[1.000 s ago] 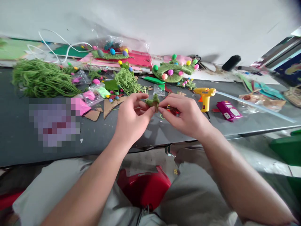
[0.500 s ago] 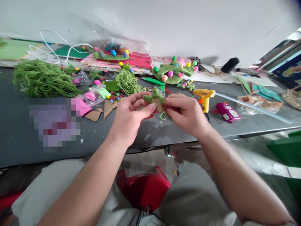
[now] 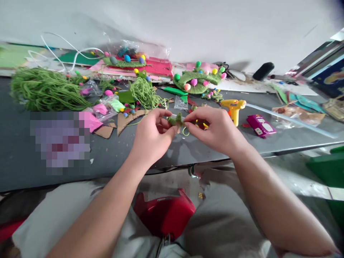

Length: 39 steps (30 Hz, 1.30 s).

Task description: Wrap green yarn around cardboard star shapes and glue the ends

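Between thumb and fingers, my left hand [image 3: 152, 134] grips a small cardboard star [image 3: 176, 120] partly wrapped in green yarn. The star is tilted, so little of its bare cardboard shows. My right hand [image 3: 212, 125] is pinched closed at the star's right edge, on the green yarn; its fingertips partly hide what they grip. A thin loop of green yarn [image 3: 185, 132] hangs below those fingers. Behind the hands lies a loose tangle of green yarn [image 3: 145, 94]. A yellow glue gun [image 3: 234, 109] sits just beyond my right hand.
A big bundle of green yarn [image 3: 48, 89] lies at left, near cardboard scraps [image 3: 104, 131] and pink felt [image 3: 90, 122]. Yarn-wrapped wreaths with coloured pompoms [image 3: 197, 80] stand at the back. A purple packet [image 3: 260, 126] and a long clear stick [image 3: 292, 120] are at right.
The star has tipped, so its cardboard face shows less. My right hand has shifted slightly left, closer to my left hand. Both hands keep their hold.
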Each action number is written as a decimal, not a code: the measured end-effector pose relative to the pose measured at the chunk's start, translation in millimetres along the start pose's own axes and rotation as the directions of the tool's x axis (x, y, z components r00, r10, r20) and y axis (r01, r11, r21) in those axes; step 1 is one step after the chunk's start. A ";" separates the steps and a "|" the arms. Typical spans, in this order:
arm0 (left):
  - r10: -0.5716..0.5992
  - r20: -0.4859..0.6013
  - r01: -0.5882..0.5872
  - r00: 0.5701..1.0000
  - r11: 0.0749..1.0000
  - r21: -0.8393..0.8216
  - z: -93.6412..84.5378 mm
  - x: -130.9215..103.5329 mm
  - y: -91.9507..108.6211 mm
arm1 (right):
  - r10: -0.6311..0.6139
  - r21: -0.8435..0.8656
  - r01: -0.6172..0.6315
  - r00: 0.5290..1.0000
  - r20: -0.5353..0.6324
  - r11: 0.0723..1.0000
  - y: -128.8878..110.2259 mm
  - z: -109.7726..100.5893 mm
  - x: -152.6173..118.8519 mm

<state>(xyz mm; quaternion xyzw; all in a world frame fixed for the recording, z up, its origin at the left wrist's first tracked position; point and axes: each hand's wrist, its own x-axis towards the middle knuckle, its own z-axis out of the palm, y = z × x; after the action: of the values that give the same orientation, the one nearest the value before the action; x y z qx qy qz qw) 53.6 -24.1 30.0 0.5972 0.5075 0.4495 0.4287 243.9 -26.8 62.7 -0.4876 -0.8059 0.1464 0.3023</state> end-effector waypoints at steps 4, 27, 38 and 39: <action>0.002 -0.040 -0.004 0.999 0.999 -0.047 0.0 1.3 -1.9 | 0.000 0.000 0.000 1.000 -0.014 1.000 -5.2 8.1 -1.4; -0.136 0.049 0.141 0.989 0.830 -0.540 -4.0 7.4 -0.5 | 0.039 0.454 -0.157 0.965 0.258 0.877 15.4 -2.1 10.5; -0.012 0.154 0.025 0.988 0.996 -0.083 -2.3 1.5 -1.1 | 0.131 0.216 -0.204 0.941 0.311 0.955 27.1 -5.8 14.4; 0.000 0.152 0.005 0.988 0.999 -0.036 -1.7 1.2 -1.0 | 0.161 0.199 -0.234 0.932 0.325 0.952 26.3 -5.3 15.0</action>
<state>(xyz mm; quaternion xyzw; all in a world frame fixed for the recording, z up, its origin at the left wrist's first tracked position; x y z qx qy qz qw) 51.8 -22.7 29.5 0.6212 0.4657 0.4112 0.4776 260.5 -1.3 58.1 -0.4992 -0.7662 0.3437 0.2135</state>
